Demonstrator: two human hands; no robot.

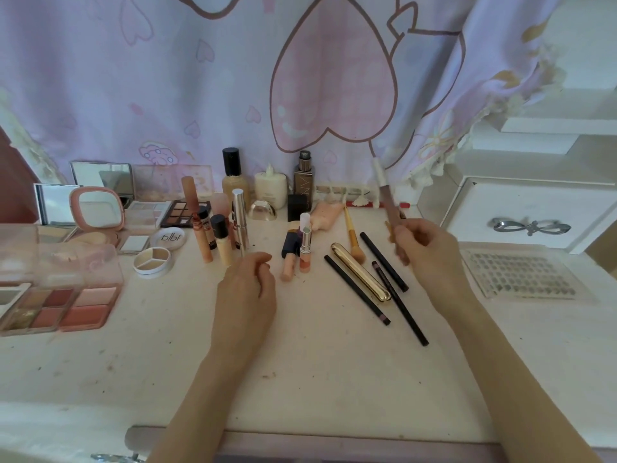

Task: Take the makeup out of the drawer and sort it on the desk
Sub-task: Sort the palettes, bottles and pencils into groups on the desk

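Right hand [422, 248] pinches a slim brown white-capped pencil [387, 202] above the white desk [317, 362], left hand [247, 289] loosely curled, empty; best to lay it parallel beside the black pencils [384, 262], not across them.

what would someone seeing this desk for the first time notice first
First, the right hand, raised over the desk and gripping a long brown pencil with a white end, blurred. Just below it lie the black pencils and a gold tube, side by side. At the left edge sit the open pink and red palettes, while the left hand rests mid-desk, fingers loosely curled.
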